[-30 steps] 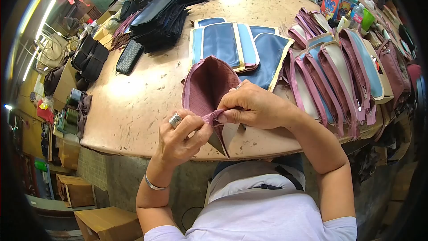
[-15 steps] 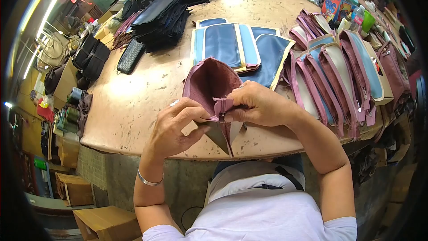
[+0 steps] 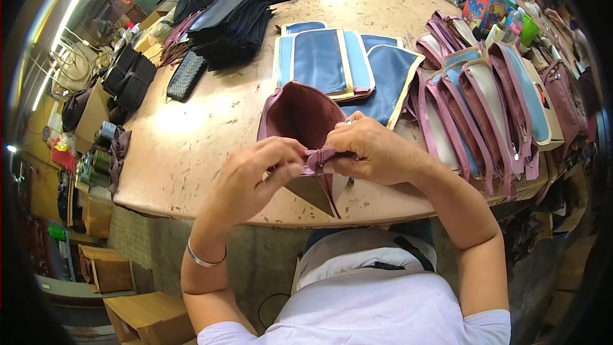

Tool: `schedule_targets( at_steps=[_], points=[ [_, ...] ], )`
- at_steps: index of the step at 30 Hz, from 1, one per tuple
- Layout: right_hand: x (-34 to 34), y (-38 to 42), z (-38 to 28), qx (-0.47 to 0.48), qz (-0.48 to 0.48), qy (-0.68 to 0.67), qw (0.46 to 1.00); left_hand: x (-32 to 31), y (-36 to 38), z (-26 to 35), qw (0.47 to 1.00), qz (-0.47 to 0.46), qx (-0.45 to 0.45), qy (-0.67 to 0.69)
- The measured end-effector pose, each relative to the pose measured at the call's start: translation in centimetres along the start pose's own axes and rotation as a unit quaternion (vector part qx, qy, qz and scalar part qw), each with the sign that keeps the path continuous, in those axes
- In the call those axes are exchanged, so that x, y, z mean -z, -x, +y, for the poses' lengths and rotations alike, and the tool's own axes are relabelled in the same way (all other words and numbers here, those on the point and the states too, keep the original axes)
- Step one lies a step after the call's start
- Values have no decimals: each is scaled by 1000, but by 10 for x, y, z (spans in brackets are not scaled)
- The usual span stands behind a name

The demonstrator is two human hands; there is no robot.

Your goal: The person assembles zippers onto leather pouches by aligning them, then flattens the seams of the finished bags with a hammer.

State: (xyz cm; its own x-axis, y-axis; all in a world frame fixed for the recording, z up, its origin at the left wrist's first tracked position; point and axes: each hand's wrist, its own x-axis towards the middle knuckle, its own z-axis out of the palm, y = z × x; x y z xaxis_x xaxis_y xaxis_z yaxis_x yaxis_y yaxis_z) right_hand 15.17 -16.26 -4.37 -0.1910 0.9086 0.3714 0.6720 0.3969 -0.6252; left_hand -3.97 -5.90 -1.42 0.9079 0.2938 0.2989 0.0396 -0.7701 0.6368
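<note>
Near the table's front edge, a zip pouch (image 3: pixel 300 115) with a mauve lining stands with its mouth gaping toward me. My left hand (image 3: pixel 248 176) is closed in a pinch on the mauve zipper tab at the pouch's near end. Opposite it, my right hand (image 3: pixel 377 152) grips the same zipper end and the adjoining rim between thumb and fingers. A small slider seems to sit between the two hands, partly hidden by fingertips. Below them the pouch's dark and pale outer panels (image 3: pixel 313 193) hang to a point.
Blue panels with cream edging (image 3: pixel 319 64) lie just behind the pouch. Mauve, blue and cream pouches (image 3: pixel 472 115) stand in a row at right. Stacked black pieces (image 3: pixel 230 32) and a patterned dark case (image 3: pixel 187 76) are at left. A green cup (image 3: pixel 528 29) stands far right.
My left fingers have moved up and right, from the rim's left side onto the zipper tab beside my right fingers. My right hand keeps its grip.
</note>
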Motion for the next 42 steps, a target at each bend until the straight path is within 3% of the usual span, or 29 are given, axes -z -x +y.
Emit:
schedule_targets(
  at_steps=[1, 4, 7, 10, 13, 16, 22, 25, 28, 31, 37, 42],
  points=[
    [0, -1, -1, -4, -9, 5, 1000, 3, -4, 4, 996, -34, 79, 5],
    [1, -2, -2, 16, -10, 17, 1000, 7, -12, -2, 992, -121, 33, -32],
    [0, -1, 0, -13, -50, -9, 999, 9, -15, -2, 985, -157, 61, -23],
    [-4, -1, -3, 20, -24, 19, 999, 8, -16, 0, 980, -170, 98, -9],
    [-3, -1, -4, 3, -54, 17, 998, 7, -19, 6, 976, -177, 122, -21],
    [-3, 0, -4, 20, -36, 32, 999, -1, -15, -6, 992, -120, 33, -18],
    [6, -4, 9, 40, -65, -23, 997, 3, -15, -2, 984, -148, 102, -4],
    [-1, -3, 3, 35, -37, 26, 998, -3, -13, -5, 983, -125, 117, 63],
    [-4, 0, -6, 14, -33, 75, 997, -5, -9, 5, 984, -96, 144, 48],
    [-4, 1, -2, 41, -15, 66, 997, -11, -1, 1, 994, -33, 19, -106],
    [-4, 0, 3, 57, 15, 66, 996, -13, 3, -2, 995, -16, 39, -86],
    [-1, 4, 8, 67, 26, -73, 995, -13, -1, 1, 989, -21, -61, -131]
  ],
)
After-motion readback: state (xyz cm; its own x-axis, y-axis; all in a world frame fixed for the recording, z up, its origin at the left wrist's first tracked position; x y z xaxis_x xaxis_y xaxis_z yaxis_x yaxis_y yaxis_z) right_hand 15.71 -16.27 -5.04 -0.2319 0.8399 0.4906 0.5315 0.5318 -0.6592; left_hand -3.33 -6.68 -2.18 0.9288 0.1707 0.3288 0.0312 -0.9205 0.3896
